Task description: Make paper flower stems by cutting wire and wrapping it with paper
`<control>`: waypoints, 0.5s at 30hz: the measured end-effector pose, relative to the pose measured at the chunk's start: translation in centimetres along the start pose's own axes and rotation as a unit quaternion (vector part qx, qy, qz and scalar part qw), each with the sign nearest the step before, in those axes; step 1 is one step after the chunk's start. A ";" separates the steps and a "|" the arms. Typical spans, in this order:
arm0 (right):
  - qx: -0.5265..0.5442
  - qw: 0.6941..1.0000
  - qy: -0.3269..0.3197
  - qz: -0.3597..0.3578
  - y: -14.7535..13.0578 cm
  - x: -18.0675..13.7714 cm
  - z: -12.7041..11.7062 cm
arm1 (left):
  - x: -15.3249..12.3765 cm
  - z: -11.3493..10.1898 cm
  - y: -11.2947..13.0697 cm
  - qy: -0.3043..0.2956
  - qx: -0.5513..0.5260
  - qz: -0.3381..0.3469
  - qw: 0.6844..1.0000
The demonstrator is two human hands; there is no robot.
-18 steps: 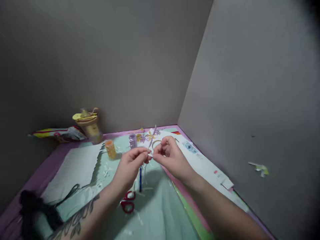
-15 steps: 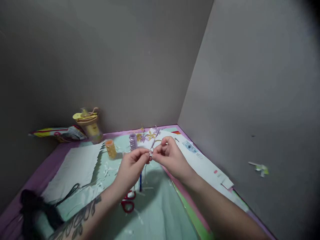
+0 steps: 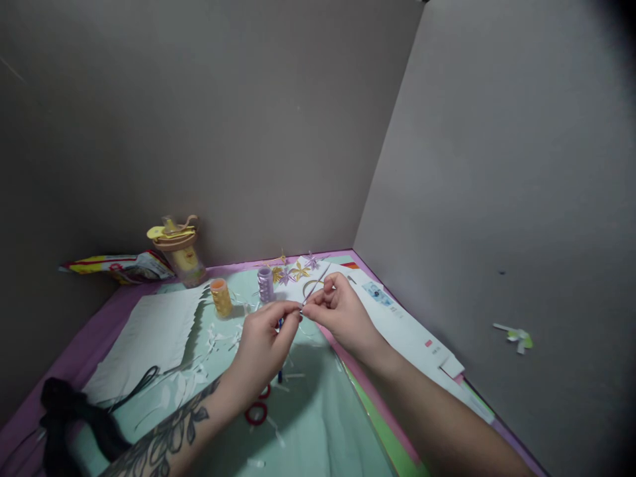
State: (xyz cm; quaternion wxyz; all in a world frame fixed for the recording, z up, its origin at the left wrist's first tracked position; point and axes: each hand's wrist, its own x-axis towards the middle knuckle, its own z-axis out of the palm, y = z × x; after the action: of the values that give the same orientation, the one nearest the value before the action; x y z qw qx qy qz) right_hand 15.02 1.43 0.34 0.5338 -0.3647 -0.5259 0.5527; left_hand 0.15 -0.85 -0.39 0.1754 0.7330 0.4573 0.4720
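Note:
My left hand (image 3: 268,334) and my right hand (image 3: 342,313) meet above the table, both closed in a fingertip pinch. Between them is a thin purple strip (image 3: 322,275), its free end slanting up behind my right fingers; the pinched part is mostly hidden. A yellowish loop (image 3: 307,287) shows just behind those fingers. Below my left hand lie red-handled scissors (image 3: 256,415), partly covered by the wrist, and a blue pen-like stick (image 3: 280,376). Beyond the hands are several purple and gold star-shaped ribbon pieces (image 3: 299,270).
A purple ribbon roll (image 3: 265,286) and an orange-yellow roll (image 3: 221,299) stand behind my left hand. A lidded cup (image 3: 185,255) and a bright packet (image 3: 122,266) sit by the wall. White paper (image 3: 149,324), white scraps (image 3: 191,381) and black pliers-like handles (image 3: 79,417) lie left.
My left fingers have shifted slightly and now cover the small whitish bit seen at the pinch. More of the purple strip shows above my right fingers. The scissors are more covered.

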 end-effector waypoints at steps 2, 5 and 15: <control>-0.002 1.000 0.001 -0.002 0.2 0.0 0.0 | -0.2 0.0 -0.1 0.001 0.021 0.027 0.999; -0.011 1.000 0.005 -0.005 0.5 0.1 0.0 | -0.5 -0.1 -0.3 -0.001 0.046 0.073 0.996; -0.136 0.989 0.059 -0.024 0.8 0.0 0.3 | -0.3 0.0 -0.8 0.026 0.180 0.176 0.967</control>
State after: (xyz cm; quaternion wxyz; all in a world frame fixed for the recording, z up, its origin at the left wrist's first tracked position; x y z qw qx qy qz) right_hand 14.60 1.52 -0.39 0.5227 -0.4532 -0.5720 0.4407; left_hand -0.34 -0.65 -1.09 -0.0575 0.8089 0.4030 0.4242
